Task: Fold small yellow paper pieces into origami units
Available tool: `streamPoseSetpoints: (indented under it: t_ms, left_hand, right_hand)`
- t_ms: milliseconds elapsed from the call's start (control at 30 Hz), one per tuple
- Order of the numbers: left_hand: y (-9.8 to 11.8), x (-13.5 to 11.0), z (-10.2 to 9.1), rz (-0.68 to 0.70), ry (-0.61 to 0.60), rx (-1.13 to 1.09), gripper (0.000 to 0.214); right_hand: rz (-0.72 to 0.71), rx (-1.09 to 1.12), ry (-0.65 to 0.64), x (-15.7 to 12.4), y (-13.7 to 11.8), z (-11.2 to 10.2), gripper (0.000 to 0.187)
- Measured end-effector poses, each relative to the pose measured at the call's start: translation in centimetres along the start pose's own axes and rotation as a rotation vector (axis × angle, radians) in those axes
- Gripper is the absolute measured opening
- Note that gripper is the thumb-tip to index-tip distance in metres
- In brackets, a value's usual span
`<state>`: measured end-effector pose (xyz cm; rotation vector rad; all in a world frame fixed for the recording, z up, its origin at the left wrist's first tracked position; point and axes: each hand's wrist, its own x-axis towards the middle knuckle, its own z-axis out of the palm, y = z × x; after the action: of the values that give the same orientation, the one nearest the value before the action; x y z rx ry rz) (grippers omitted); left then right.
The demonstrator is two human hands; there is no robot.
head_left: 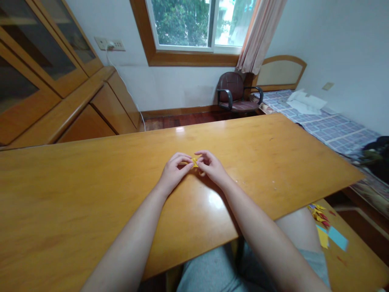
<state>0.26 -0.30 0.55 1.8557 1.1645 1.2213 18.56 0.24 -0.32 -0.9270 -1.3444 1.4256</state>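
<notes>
My left hand [174, 170] and my right hand [211, 166] meet at the middle of a long wooden table [91, 194]. Between their fingertips is a small piece of yellow paper [194, 162], pinched from both sides. The fingers of both hands are curled in around it and hide most of it. Both hands rest low, on or just above the tabletop. My bare forearms reach in from the bottom edge.
To my right stands a lower wooden surface [349, 259] with folded and flat coloured paper pieces [323, 221]. Wooden cabinets [45, 81] line the left wall. A dark office chair [235, 93] and a bed [331, 125] lie beyond the table, under a window.
</notes>
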Motion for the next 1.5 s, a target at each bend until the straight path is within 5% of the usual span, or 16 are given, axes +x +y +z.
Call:
streamPoseSetpoints:
  t_ms: [467, 900, 1500]
  left_hand:
    - [0.6, -0.2, 0.3, -0.04, -0.015, -0.021, 0.023]
    - [1.1, -0.2, 0.2, -0.021, -0.067, -0.017, 0.014]
    - [0.6, 0.0, 0.0, -0.046, 0.01, 0.033, 0.013]
  right_hand:
    - [-0.139, -0.365, 0.024, -0.5, 0.2, 0.5, 0.03]
    - [-0.156, -0.418, 0.007, -0.5, -0.1, 0.6, 0.028]
    - [-0.19, -0.494, 0.027, -0.7, -0.5, 0.6, 0.026]
